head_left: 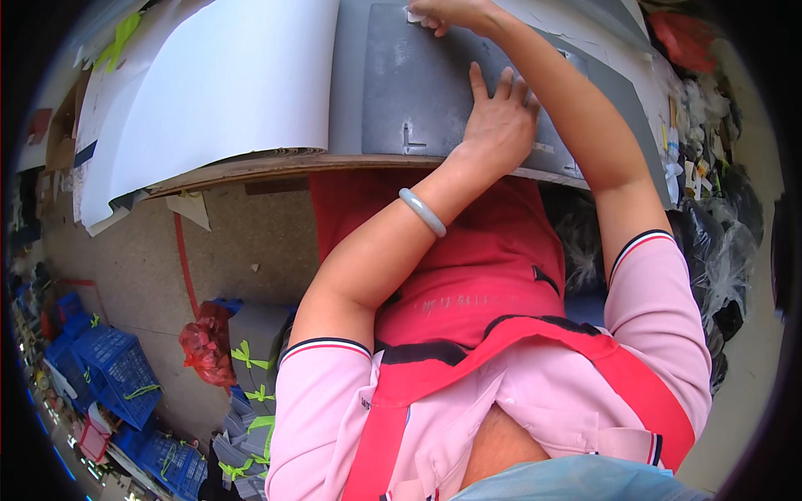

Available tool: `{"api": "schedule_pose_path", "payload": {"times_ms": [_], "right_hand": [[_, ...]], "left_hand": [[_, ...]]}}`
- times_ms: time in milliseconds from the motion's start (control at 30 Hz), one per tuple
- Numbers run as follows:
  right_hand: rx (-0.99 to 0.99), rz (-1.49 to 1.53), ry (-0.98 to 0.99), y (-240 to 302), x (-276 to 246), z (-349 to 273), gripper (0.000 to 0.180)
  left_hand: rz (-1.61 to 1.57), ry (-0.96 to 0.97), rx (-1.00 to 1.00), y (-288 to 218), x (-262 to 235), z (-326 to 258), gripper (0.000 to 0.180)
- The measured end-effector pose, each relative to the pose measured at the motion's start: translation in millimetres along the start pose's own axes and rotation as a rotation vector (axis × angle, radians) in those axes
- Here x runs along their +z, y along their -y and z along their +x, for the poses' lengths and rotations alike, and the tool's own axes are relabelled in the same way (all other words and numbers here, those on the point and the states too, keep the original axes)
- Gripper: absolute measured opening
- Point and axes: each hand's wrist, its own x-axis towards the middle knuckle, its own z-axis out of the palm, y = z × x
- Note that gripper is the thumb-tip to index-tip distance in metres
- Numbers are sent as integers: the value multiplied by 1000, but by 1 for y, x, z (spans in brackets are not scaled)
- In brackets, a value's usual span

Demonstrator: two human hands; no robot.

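grey sheet [418, 83] lies flat on the worktable [251, 167] at about 12 o'clock in the view, its near edge hanging just past the table lip. left hand [499, 125] rests palm down on the sheet near its lower right part, fingers spread and flat, thumb out toward 10 o'clock, nothing gripped. right hand [451, 12] is up at the far edge of the sheet at 12 o'clock, fingertips bunched and pinching a small white tab [413, 15], looks like tape or a label corner, too small to tell which. right forearm crosses over the sheet from 3 o'clock. to do this well, i'd judge the flat hand should keep firm even weight so the sheet can't slide or lift while the pinch works; pull the tab low and slow, along the surface, not straight up, or it may tear or drag the sheet. white sheet [225, 83] curls up at 10 o'clock, beside the grey one, overlapping its left edge. jade-coloured bangle [422, 211] on the left wrist is clear of the table edge. blue crates [117, 371] on the floor at 8 o'clock, well apart.
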Motion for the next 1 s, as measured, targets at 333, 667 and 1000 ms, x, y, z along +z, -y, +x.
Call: {"api": "schedule_pose_path", "payload": {"times_ms": [333,667,1000], "right_hand": [[-59,-21,326,25,50,-141,20],[-38,-396,417,39,67,-161,16],[-479,-578,8,-13,68,-167,30]], "left_hand": [[-30,-144,6,16,5,-14,40],[104,11,13,9,21,-7,47],[126,80,-35,10,18,2,41]]}}
